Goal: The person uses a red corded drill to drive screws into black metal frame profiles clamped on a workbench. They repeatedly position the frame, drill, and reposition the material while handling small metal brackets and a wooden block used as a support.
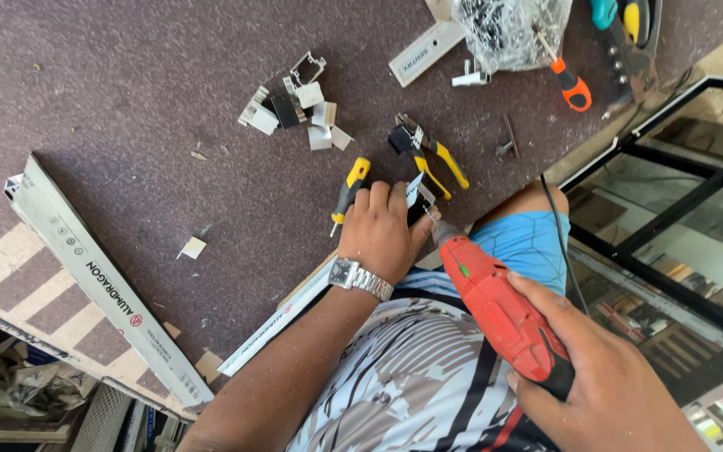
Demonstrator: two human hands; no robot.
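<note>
My left hand [381,228], a metal watch on its wrist, presses down on the end of a long white aluminium profile [282,314] that lies on the dark purple table [144,92]. My right hand [604,385] grips a red power drill [499,305]. The drill's tip meets a small metal bracket [420,194] at the profile's end, just beside my left fingers.
A yellow-handled screwdriver [350,191] and yellow-handled pliers [428,155] lie by my left hand. Small aluminium offcuts [294,105] sit further out. A bag of screws [508,29], an orange screwdriver [571,84] and another long profile [102,280] are around. A black-framed glass panel [679,209] stands at right.
</note>
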